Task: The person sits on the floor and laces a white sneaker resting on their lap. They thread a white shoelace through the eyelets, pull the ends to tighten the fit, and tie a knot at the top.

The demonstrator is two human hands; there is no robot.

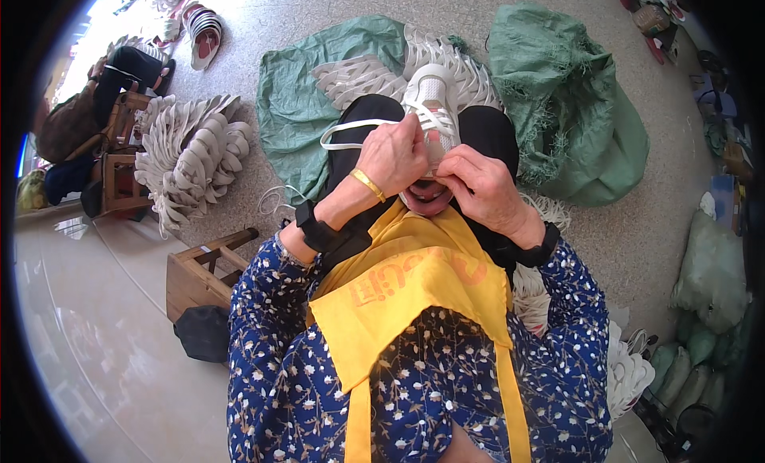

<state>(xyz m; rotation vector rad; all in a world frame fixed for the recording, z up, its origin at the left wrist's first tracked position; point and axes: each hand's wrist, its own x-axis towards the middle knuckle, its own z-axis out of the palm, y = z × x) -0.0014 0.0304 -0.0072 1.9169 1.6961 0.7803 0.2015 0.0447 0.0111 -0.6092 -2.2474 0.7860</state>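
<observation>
Beyond the right hand (482, 188) slumps a green woven sack (574, 128); nearer the body a yellow apron (398, 280) presumably guards the clothes, while black-trousered knees (490, 132) flanking the grip seem to brace the sneaker (433, 92), freeing both hands. It sits directly under the fingers, toe pointing away, white with a mesh toe and pinkish lining. The left hand (392, 160) appears pinched on the white lace (358, 124) looping out leftward; the right's fingertips meet by the collar, their contents hidden.
</observation>
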